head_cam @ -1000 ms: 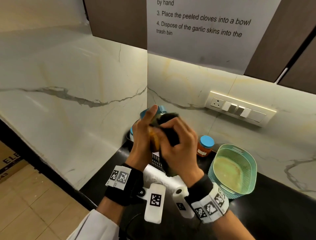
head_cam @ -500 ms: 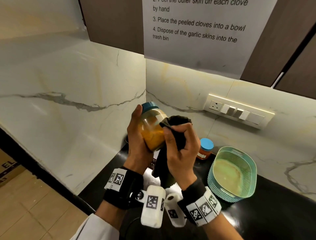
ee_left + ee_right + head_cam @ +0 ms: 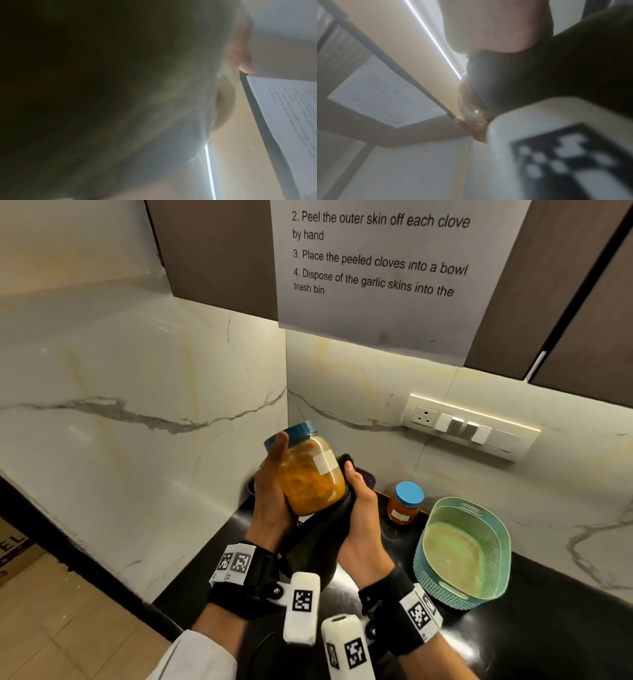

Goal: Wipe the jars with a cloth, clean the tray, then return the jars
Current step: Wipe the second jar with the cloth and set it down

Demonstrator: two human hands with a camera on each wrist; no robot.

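Large jar (image 3: pixel 310 474) with blue lid and orange-yellow contents, being held tilted in the air above the back left corner of the black bench (image 3: pixel 548 628), lid pointing up and away toward the wall corner. Left hand (image 3: pixel 270 501) gripping it from the left, fingers curled round the glass, thumb (image 3: pixel 279 446) lying up along the side near the lid. Right hand (image 3: pixel 363 518) cupping the jar's right and lower side through a dark cloth (image 3: pixel 318 546), fingers wrapped round the cloth and mostly hidden behind it; loose end of the cloth hanging down between the 2 wrists. Standing on the bench near the back wall, just right of the hands: 1 small jar (image 3: pixel 404 503) with blue lid and reddish contents. Sitting just right of that, near the back edge: teal tray (image 3: pixel 431 556), basket-like and oval. Left wrist view mostly dark and blurred. Right wrist view showing the cloth (image 3: pixel 556 70) bunched against the jar (image 3: pixel 471 108), too blurred for finer detail.
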